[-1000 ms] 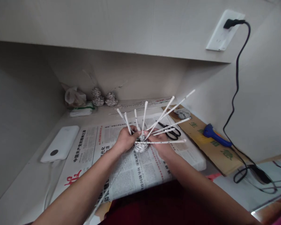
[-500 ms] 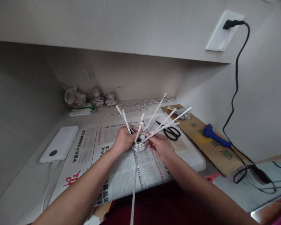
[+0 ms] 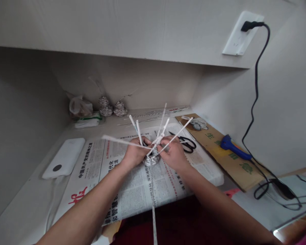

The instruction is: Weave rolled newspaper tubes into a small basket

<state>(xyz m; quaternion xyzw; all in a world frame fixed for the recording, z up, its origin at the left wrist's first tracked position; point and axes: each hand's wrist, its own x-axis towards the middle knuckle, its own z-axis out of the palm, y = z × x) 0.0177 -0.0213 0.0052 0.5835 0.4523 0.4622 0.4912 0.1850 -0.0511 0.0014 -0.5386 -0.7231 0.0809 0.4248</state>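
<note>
Between my hands is a small round basket [image 3: 151, 160] woven from rolled newspaper strips, with several white paper sticks [image 3: 139, 132] standing out of it. My left hand [image 3: 135, 152] is closed on the basket's left side. On its right rim my right hand [image 3: 172, 152] is closed around the bases of the sticks, its fingertips partly hidden behind them. One stick [image 3: 124, 141] leans far left across my left hand. A long paper strip [image 3: 153, 211] runs from the basket's front down toward me. Black-handled scissors [image 3: 188, 145] lie just beyond my right hand.
Newspaper [image 3: 132, 200] covers the work surface. A white power bank [image 3: 65, 158] lies left; a blue glue gun [image 3: 236, 149] rests on cardboard [image 3: 241, 173] at right, by a black cable [image 3: 256, 92]. Two woven gourd shapes [image 3: 120, 109] and thin paper rods [image 3: 155, 115] are behind.
One stick has swung over to the left across my left hand, and others have shifted together. My right hand has moved slightly inward and up. The long strip now hangs further right.
</note>
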